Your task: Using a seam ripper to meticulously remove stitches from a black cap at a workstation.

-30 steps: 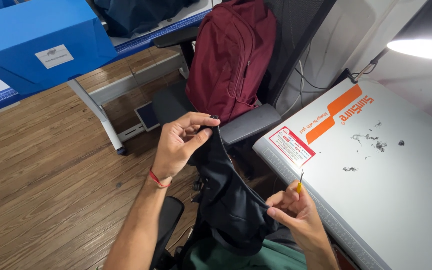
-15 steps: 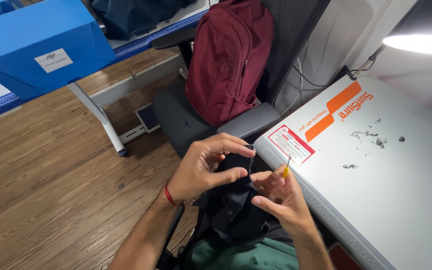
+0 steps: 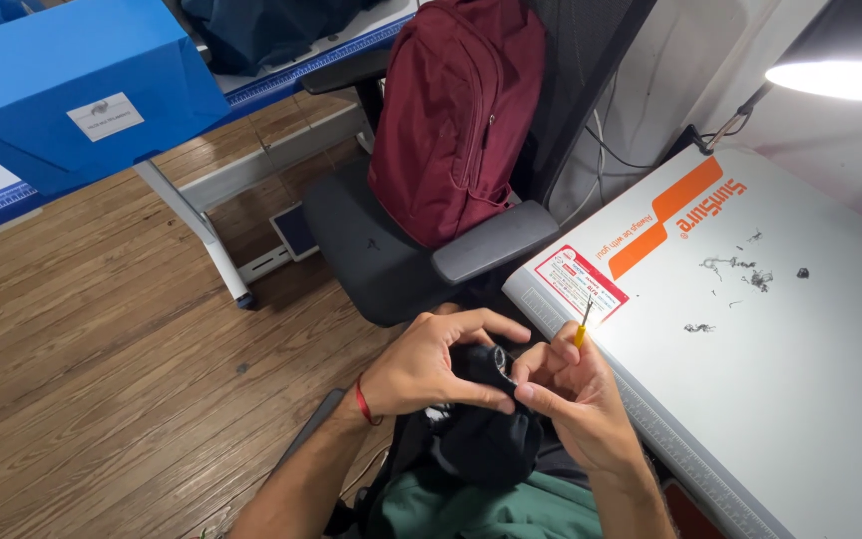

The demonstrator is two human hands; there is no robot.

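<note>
Far to the upper left of the hands, a blue box (image 3: 72, 95) with a small white label sat on a blue-edged table (image 3: 281, 85), and a wooden floor (image 3: 102, 369) spread below it, well apart from the hands. Just above the hands stood a dark office chair (image 3: 371, 250), its grey armrest (image 3: 491, 243) near the fingertips, with a maroon backpack (image 3: 456, 120) propped upright on the seat against the chair's back.

The left hand (image 3: 426, 364), a red band (image 3: 363, 401) at its wrist, was closed on a bunch of black fabric (image 3: 486, 434), thumb under and fingers curled over the top of it. The fabric lay between the two hands and hung down just below them, over a green garment (image 3: 481, 509) on the person's lap.

The right hand (image 3: 571, 394) touched the left at the fingertips and pinched the same black fabric; it also gripped a thin yellow-handled tool (image 3: 583, 327) that stuck up and slightly to the right from between its fingers. Whether the tool's tip carried anything was too small to tell.

Just beside the right hand began a white tabletop (image 3: 800, 419) with an orange stripe and a red-and-white sticker (image 3: 581, 284) near the tool. Farther right lay small dark scraps (image 3: 735, 269), and a lit lamp (image 3: 840, 75) shone well above them.
</note>
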